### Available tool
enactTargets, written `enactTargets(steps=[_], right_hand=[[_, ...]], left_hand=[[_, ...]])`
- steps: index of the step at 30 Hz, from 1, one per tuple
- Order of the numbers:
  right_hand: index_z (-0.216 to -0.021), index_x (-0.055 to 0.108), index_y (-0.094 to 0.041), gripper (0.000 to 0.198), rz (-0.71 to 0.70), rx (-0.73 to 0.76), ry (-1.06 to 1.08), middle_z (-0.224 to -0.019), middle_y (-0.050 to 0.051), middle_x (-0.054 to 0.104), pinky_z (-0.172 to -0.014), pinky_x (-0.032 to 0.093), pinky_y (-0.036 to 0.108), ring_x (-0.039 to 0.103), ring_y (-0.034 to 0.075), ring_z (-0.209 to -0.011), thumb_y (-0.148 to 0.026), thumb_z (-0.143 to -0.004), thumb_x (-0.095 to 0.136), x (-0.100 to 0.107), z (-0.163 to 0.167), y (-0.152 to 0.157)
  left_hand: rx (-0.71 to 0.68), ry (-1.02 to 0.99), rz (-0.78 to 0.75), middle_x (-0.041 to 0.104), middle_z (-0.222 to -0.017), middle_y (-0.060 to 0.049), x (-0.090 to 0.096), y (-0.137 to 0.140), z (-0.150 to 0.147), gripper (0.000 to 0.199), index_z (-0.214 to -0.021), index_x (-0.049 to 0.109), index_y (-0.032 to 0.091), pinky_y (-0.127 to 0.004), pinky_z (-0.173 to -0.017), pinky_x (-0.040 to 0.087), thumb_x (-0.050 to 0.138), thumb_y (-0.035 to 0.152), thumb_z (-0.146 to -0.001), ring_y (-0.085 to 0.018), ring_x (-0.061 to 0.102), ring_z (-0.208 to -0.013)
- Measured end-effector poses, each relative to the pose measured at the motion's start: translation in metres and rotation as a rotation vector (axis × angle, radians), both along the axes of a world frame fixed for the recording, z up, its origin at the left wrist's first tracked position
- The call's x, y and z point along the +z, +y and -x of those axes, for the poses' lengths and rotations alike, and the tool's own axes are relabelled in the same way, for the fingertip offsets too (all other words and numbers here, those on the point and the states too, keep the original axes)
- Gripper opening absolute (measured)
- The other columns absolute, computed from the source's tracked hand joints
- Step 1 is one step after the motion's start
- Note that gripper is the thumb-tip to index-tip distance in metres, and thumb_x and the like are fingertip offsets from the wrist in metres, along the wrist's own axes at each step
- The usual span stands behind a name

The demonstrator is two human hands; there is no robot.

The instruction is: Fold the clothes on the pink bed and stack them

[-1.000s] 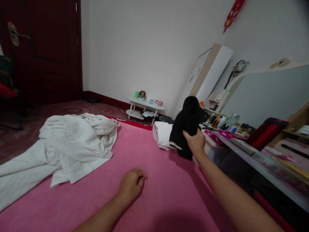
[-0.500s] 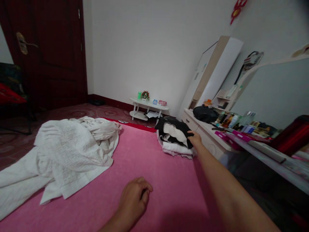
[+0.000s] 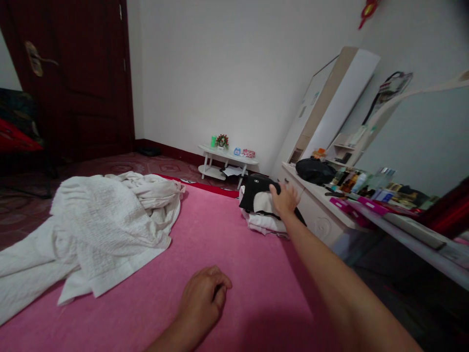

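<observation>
My right hand (image 3: 285, 198) lies on a black and white folded garment (image 3: 262, 200), its fingers spread over the cloth. This garment tops a small stack of folded white clothes (image 3: 264, 224) on the pink bed cover (image 3: 216, 230). Low in the view, my left hand (image 3: 205, 296) rests on the cover with its fingers curled in and nothing showing in them. To its left is a loose heap of white textured cloth (image 3: 106, 230), apart from both hands.
A dressing table (image 3: 315, 208) with a mirror, several bottles and a black bag (image 3: 315, 170) stands close on the right. Beyond the bed is a low white table (image 3: 227, 155) with small items. A dark red door (image 3: 73, 73) is at the back left.
My right hand has gone from the garment's right edge to flat on its top. The black and white garment now lies smoother, showing more black. My left hand stays put.
</observation>
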State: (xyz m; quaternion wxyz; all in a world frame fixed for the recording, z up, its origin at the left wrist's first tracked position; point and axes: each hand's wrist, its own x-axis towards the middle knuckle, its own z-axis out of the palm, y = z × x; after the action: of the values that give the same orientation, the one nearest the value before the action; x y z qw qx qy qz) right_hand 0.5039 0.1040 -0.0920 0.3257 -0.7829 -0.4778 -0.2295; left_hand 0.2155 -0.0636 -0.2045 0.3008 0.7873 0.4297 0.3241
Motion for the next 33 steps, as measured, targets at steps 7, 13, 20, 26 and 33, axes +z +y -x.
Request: enactTargets(steps=[7, 13, 20, 26, 33], right_hand=[[-0.135, 0.042, -0.037, 0.054, 0.413, 0.350, -0.406, -0.155, 0.004, 0.011, -0.102, 0.007, 0.063, 0.008, 0.036, -0.138, -0.051, -0.084, 0.050, -0.050, 0.054, -0.004], [-0.128, 0.051, -0.037, 0.042, 0.674, 0.325, -0.376, -0.156, -0.002, 0.001, -0.101, 0.003, 0.065, -0.002, 0.037, -0.139, -0.032, -0.086, 0.048, -0.085, 0.068, -0.020], [-0.142, 0.034, -0.023, 0.049, 0.666, 0.403, -0.235, -0.154, 0.002, 0.017, -0.110, 0.002, 0.053, -0.007, 0.023, -0.141, -0.036, -0.094, 0.027, -0.106, 0.102, -0.085], [-0.143, 0.032, -0.021, 0.056, 0.606, 0.432, 0.082, -0.151, 0.008, 0.024, -0.110, 0.009, 0.051, 0.014, 0.025, -0.140, -0.045, -0.092, 0.033, -0.117, 0.129, -0.144], [-0.094, 0.066, -0.016, 0.031, 0.086, 0.698, 0.975, -0.106, 0.013, 0.067, -0.090, 0.045, 0.041, 0.062, 0.026, -0.100, -0.039, -0.075, 0.058, -0.090, 0.165, -0.181]], left_hand=[[-0.004, -0.008, 0.003, 0.066, -0.079, 0.000, 0.002, -0.001, 0.002, 0.025, -0.078, 0.068, 0.023, -0.027, -0.073, 0.040, 0.048, 0.009, -0.072, -0.016, 0.059, -0.078], [-0.021, -0.003, -0.006, 0.066, -0.080, -0.001, -0.001, 0.000, 0.004, 0.025, -0.079, 0.069, 0.023, -0.026, -0.072, 0.040, 0.048, 0.011, -0.074, -0.017, 0.059, -0.078], [-0.045, -0.007, -0.032, 0.066, -0.081, -0.001, 0.001, -0.005, 0.008, 0.027, -0.081, 0.070, 0.023, -0.026, -0.072, 0.040, 0.048, 0.010, -0.072, -0.016, 0.059, -0.078], [-0.075, -0.050, -0.033, 0.068, -0.083, -0.002, 0.002, -0.010, 0.011, 0.025, -0.082, 0.070, 0.021, -0.025, -0.073, 0.042, 0.048, 0.012, -0.074, -0.016, 0.061, -0.078], [-0.063, -0.172, 0.018, 0.070, -0.085, -0.002, -0.004, -0.011, 0.011, 0.024, -0.081, 0.069, 0.019, -0.024, -0.075, 0.044, 0.046, 0.014, -0.076, -0.017, 0.063, -0.080]])
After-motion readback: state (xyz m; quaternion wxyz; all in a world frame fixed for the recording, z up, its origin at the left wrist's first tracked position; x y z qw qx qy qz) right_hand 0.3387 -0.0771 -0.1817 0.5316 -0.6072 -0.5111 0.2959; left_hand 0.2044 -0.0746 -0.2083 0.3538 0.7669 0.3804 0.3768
